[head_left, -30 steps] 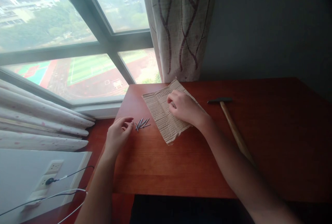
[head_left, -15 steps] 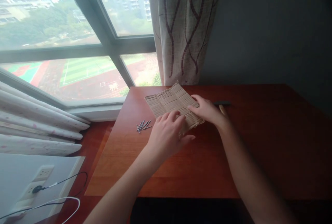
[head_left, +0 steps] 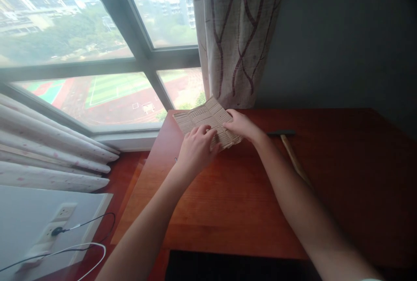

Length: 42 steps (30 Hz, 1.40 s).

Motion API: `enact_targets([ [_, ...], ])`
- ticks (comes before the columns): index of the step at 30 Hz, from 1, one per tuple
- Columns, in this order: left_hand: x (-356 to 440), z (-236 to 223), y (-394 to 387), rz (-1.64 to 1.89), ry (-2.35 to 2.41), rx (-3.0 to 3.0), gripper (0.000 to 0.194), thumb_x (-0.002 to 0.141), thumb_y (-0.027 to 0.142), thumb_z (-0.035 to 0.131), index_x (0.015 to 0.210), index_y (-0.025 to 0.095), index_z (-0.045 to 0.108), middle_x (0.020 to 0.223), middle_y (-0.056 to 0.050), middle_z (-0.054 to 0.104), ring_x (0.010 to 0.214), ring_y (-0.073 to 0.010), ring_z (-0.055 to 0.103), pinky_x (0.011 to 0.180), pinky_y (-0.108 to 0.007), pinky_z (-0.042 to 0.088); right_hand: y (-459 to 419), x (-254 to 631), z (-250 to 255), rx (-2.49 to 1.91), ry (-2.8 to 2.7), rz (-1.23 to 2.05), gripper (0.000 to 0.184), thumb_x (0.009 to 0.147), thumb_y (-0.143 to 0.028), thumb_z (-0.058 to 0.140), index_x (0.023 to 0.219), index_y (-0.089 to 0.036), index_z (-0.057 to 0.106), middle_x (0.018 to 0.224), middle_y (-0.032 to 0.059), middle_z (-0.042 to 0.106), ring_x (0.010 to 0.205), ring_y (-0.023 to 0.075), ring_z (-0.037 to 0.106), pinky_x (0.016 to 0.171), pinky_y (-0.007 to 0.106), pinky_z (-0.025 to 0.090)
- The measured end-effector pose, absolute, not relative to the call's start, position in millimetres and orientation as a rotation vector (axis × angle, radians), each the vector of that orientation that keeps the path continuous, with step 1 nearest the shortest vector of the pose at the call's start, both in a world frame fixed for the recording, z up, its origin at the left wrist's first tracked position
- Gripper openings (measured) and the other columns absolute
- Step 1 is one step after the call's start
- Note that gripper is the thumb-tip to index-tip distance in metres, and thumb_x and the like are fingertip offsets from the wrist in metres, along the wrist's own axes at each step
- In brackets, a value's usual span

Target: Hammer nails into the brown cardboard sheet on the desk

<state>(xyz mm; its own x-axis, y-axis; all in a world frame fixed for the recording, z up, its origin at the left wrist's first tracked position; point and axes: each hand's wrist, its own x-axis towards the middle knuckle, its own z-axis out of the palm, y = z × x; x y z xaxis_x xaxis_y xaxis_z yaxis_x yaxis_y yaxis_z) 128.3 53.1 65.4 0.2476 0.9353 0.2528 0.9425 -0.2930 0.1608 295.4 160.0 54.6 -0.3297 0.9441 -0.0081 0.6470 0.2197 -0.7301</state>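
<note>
A creased piece of corrugated cardboard [head_left: 213, 115] with a patch of small holes near its far edge is held tilted above the table. Its right edge is pinched in my right hand [head_left: 241, 125], thumb on top and the other fingers mostly hidden. My left hand [head_left: 197, 148] is at the near edge, fingers bent over the top and thumb by the front corner, closed on the board. To the right, a hammer [head_left: 293, 155] with a wooden handle lies partly behind my right forearm. One nail [head_left: 176, 160] peeks out beside my left wrist; the other nails are hidden.
The reddish wooden table [head_left: 221, 211] ends at the window [head_left: 114, 98] on the left. A patterned curtain [head_left: 241, 33] hangs behind it. At lower left, cables [head_left: 94, 216] run from a wall socket [head_left: 65, 213].
Both hands and the cardboard have shifted left and away from me. My left fingers have closed on its near edge. The nails are now mostly covered, and more of the hammer shows.
</note>
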Motion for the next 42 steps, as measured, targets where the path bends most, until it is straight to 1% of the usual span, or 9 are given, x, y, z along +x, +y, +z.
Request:
enact_targets([
  [8, 116, 64, 73, -0.457, -1.894, -2.413, 0.023, 0.098, 0.037, 0.058, 0.110, 0.022, 0.070, 0.125, -0.011, 0.070, 0.112, -0.0332, 0.063, 0.091, -0.046, 0.051, 164, 328, 52, -1.547, -1.976, 0.780, 0.048, 0.097, -0.034, 0.059, 0.140, -0.014, 0.058, 0.110, 0.0139, 0.076, 0.101, 0.0255, 0.071, 0.092, 0.038, 0.052],
  [11, 114, 63, 76, -0.448, -1.898, -2.413, 0.022, 0.099, 0.036, 0.057, 0.109, 0.021, 0.070, 0.126, -0.012, 0.070, 0.112, -0.0338, 0.062, 0.090, -0.047, 0.050, 137, 390, 31, -1.683, -1.996, 0.426, 0.040, 0.093, -0.039, 0.061, 0.126, -0.016, 0.067, 0.106, 0.0135, 0.075, 0.097, 0.0285, 0.071, 0.089, 0.040, 0.053],
  [13, 112, 63, 80, -0.459, -1.905, -2.392, 0.021, 0.099, 0.036, 0.057, 0.109, 0.022, 0.070, 0.124, -0.012, 0.071, 0.111, -0.0331, 0.063, 0.090, -0.046, 0.050, 111, 434, 9, -1.816, -1.996, 0.183, 0.040, 0.091, -0.041, 0.061, 0.121, -0.015, 0.068, 0.111, 0.0180, 0.072, 0.098, 0.0332, 0.070, 0.086, 0.044, 0.053],
  [18, 108, 66, 86, -0.541, -1.922, -2.367, 0.021, 0.096, 0.032, 0.061, 0.110, 0.021, 0.071, 0.123, -0.012, 0.072, 0.109, -0.0313, 0.065, 0.090, -0.043, 0.051, 54, 499, -42, -1.975, -2.029, -0.169, 0.055, 0.094, -0.055, 0.054, 0.126, -0.011, 0.063, 0.110, 0.0263, 0.069, 0.101, 0.0413, 0.066, 0.082, 0.051, 0.052],
  [21, 111, 70, 74, -0.846, -1.832, -2.305, 0.021, 0.096, 0.028, 0.059, 0.112, 0.019, 0.071, 0.123, -0.012, 0.072, 0.111, -0.0309, 0.066, 0.095, -0.044, 0.052, 41, 502, -57, -1.968, -2.056, -0.165, 0.051, 0.097, -0.056, 0.050, 0.119, -0.012, 0.065, 0.105, 0.0237, 0.070, 0.094, 0.0387, 0.067, 0.078, 0.048, 0.052],
  [25, 128, 66, 29, -1.336, -1.541, -2.409, 0.015, 0.096, 0.018, 0.057, 0.106, 0.020, 0.069, 0.110, -0.008, 0.074, 0.103, -0.0231, 0.069, 0.091, -0.037, 0.055, 42, 495, -61, -1.944, -2.029, -0.122, 0.037, 0.099, -0.046, 0.046, 0.102, -0.017, 0.069, 0.094, 0.0156, 0.071, 0.080, 0.0317, 0.067, 0.070, 0.042, 0.050],
  [30, 151, 38, -46, -1.357, -1.329, -2.792, 0.029, 0.088, 0.004, 0.056, 0.111, 0.020, 0.065, 0.105, -0.008, 0.075, 0.091, -0.0194, 0.069, 0.080, -0.032, 0.056, 26, 474, -59, -1.740, -2.053, -0.042, 0.029, 0.098, -0.040, 0.052, 0.101, -0.018, 0.070, 0.091, 0.0110, 0.071, 0.076, 0.0275, 0.068, 0.066, 0.038, 0.050],
  [37, 170, 42, -102, -1.371, -1.294, -2.917, 0.036, 0.084, 0.003, 0.055, 0.116, 0.017, 0.065, 0.106, -0.008, 0.077, 0.090, -0.0200, 0.070, 0.082, -0.032, 0.058, -28, 402, -43, -1.126, -2.394, 0.405, 0.019, 0.098, -0.019, 0.054, 0.113, -0.019, 0.066, 0.099, 0.0074, 0.070, 0.088, 0.0222, 0.069, 0.081, 0.035, 0.054],
  [42, 179, 47, -99, -1.470, -1.310, -2.880, 0.037, 0.083, 0.002, 0.054, 0.114, 0.017, 0.065, 0.104, -0.008, 0.077, 0.091, -0.0205, 0.071, 0.084, -0.032, 0.058, -27, 347, -28, -0.862, -2.684, 0.434, 0.007, 0.097, -0.018, 0.059, 0.097, -0.019, 0.066, 0.092, 0.0053, 0.068, 0.083, 0.0222, 0.063, 0.074, 0.036, 0.050],
])
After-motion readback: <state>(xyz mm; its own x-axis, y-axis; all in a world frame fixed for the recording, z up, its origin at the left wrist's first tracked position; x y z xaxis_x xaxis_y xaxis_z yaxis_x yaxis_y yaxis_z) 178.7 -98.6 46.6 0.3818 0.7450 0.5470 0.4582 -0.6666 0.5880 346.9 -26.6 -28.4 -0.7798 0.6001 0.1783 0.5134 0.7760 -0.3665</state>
